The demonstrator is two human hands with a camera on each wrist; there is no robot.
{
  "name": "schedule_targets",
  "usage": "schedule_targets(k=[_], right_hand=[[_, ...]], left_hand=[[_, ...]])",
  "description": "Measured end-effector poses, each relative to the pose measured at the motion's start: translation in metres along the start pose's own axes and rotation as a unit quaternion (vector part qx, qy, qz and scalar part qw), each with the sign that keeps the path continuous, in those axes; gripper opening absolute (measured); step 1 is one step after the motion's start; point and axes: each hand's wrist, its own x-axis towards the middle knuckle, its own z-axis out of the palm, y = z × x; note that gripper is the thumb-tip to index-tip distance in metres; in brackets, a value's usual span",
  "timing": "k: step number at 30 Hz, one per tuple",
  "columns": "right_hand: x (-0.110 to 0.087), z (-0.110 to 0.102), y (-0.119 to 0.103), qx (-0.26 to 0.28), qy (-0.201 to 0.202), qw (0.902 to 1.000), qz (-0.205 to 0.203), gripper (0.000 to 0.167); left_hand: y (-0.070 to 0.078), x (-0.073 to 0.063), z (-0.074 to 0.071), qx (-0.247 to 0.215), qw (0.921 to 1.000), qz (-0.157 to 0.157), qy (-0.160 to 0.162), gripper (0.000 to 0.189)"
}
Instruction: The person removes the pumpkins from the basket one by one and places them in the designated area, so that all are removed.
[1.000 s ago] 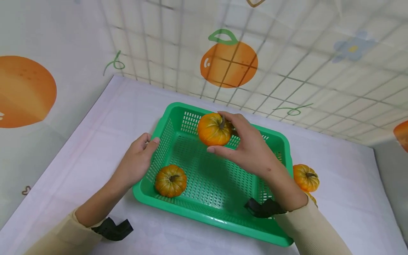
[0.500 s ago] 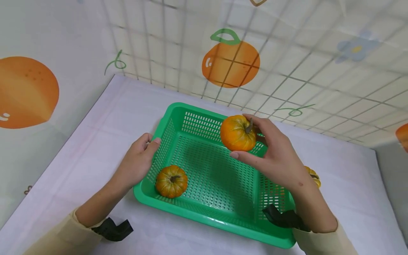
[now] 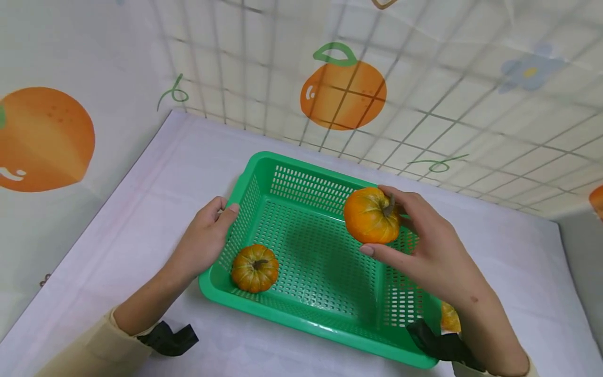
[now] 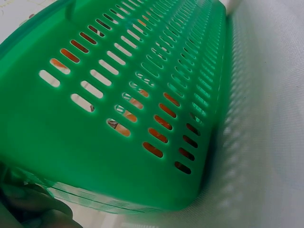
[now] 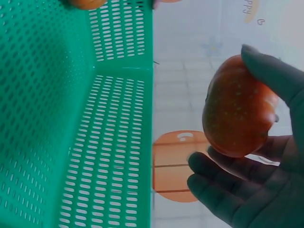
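My right hand (image 3: 431,251) holds a small orange pumpkin (image 3: 369,215) with a brown stem between thumb and fingers, raised above the right half of a green plastic basket (image 3: 320,327). In the right wrist view the same pumpkin (image 5: 237,109) shows in the fingers, with the basket wall (image 5: 107,156) to its left. My left hand (image 3: 204,238) grips the basket's left rim, thumb on top. A second pumpkin (image 3: 255,268) sits inside the basket at its near left corner. The left wrist view is mostly the slotted outer wall (image 4: 95,142).
Part of another pumpkin (image 3: 449,317) shows outside the basket on the right, mostly hidden behind my right wrist. The white cloth-covered table (image 3: 160,173) meets a grid-patterned backdrop (image 3: 264,68) with printed oranges at the back. Black straps hang at both wrists.
My right hand has carried the pumpkin rightward and toward me across the basket. The left hand, the basket and the pumpkin inside it stay in place.
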Motion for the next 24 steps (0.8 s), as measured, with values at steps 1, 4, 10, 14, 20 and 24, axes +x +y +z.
schedule_targets(k=[1,4,10,14,20,24], right_hand=[[-0.002,-0.001,-0.001,-0.001,0.001,1.0000,0.001,0.090],[-0.008,-0.005,-0.003,-0.006,0.005,1.0000,0.003,0.092],[-0.021,-0.012,-0.001,-0.018,0.008,0.9996,0.022,0.095],[-0.031,-0.015,0.002,-0.025,0.013,0.9984,0.049,0.093],[-0.046,-0.020,0.006,-0.037,0.024,0.9961,0.077,0.093],[-0.057,-0.022,0.011,-0.038,0.031,0.9948,0.089,0.094]], left_hand=[[0.000,0.000,0.000,-0.002,1.0000,0.000,0.000,0.034],[0.001,0.000,0.001,-0.002,1.0000,0.001,0.001,0.033],[0.002,-0.001,0.000,0.005,1.0000,0.002,0.004,0.033],[0.003,-0.002,0.000,0.009,0.9999,0.002,0.005,0.034],[0.001,-0.001,0.000,0.009,1.0000,-0.002,0.004,0.034],[0.001,0.000,0.000,0.002,1.0000,-0.002,0.003,0.035]])
